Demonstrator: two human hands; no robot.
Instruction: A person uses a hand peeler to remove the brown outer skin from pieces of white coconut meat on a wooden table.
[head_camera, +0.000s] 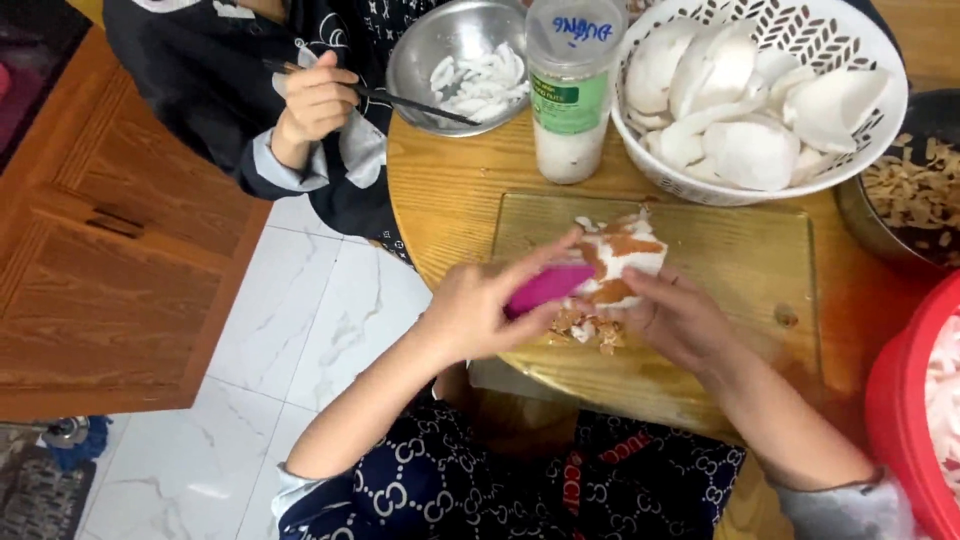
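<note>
The left hand is closed around a magenta plastic-handled peeler, its thumb lying along the handle. The tool's working end rests against a white coconut chunk with patches of brown skin, which sits just to the right of that hand. The right hand pinches the chunk from its lower right side, fingertips touching it. Brown and white peelings lie directly below the chunk, between both hands. All rest on a clear glass cutting board on a round wooden table. Beyond the hands stand a white perforated plastic basket of peeled pieces, a lidded plastic jar and a steel bowl. Another person's hand holds a dark utensil. The floor is white marble-patterned tile.
</note>
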